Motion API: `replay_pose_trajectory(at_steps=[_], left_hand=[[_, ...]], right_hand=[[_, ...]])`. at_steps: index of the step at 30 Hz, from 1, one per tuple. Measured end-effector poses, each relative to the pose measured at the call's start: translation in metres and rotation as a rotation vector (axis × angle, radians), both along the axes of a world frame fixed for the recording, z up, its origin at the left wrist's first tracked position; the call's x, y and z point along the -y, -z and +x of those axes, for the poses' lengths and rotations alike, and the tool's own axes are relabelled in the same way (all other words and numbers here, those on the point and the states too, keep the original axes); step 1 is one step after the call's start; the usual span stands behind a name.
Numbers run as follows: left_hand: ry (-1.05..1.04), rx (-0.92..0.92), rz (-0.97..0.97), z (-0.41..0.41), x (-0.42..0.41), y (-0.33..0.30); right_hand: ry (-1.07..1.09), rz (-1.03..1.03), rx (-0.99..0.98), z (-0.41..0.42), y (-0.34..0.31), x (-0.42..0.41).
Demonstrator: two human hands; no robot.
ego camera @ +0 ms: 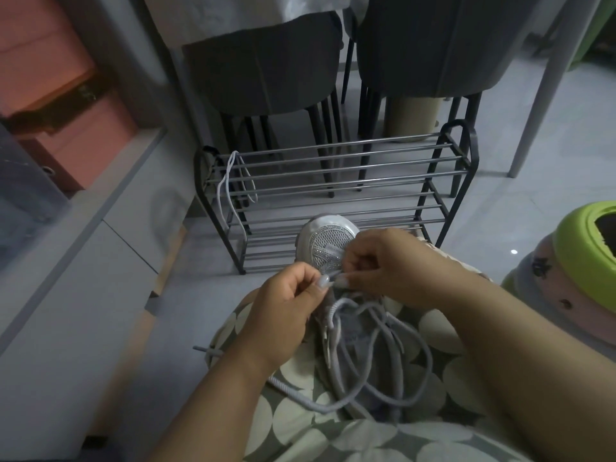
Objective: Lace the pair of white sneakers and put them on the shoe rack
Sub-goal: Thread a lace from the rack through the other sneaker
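Pinching the soft, limp lace (376, 331) near its stiff tip, the left hand (283, 311) and right hand (390, 265) grip it over 1 light sneaker (328, 241).

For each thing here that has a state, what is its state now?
Sneaker: on the lap, partly laced.
Lace: loose, its ends pinched.
Left hand: pinches the lace.
Right hand: pinches the lace.
Shoe rack: upright, no shoes.
Spare lace: hangs on the rack.
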State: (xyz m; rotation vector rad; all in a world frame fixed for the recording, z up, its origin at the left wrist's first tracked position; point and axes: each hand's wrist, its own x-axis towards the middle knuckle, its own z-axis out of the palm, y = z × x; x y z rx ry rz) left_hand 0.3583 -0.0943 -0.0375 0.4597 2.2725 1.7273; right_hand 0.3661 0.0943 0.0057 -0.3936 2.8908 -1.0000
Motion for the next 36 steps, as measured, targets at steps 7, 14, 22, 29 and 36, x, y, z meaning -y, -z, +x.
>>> replay_pose_trajectory(at_steps=[7, 14, 22, 29, 36], left_hand=[[-0.059, 0.104, 0.115, 0.001, 0.005, -0.001], [-0.022, 0.08, 0.067, 0.0, 0.005, -0.002], [-0.039, -0.055, 0.142, 0.004, 0.005, 0.0], [-0.01, -0.19, -0.006, 0.005, 0.007, -0.002], [0.015, -0.241, -0.181, 0.005, 0.003, -0.004]], right_hand=[[-0.02, -0.693, 0.373, -0.004, 0.013, -0.025], [0.053, -0.64, 0.38, -0.001, 0.01, -0.023], [0.151, -0.372, 0.154, 0.011, 0.0, -0.015], [0.099, -0.186, 0.033, 0.016, -0.006, -0.011], [0.035, 0.071, 0.087, 0.012, -0.008, -0.009]])
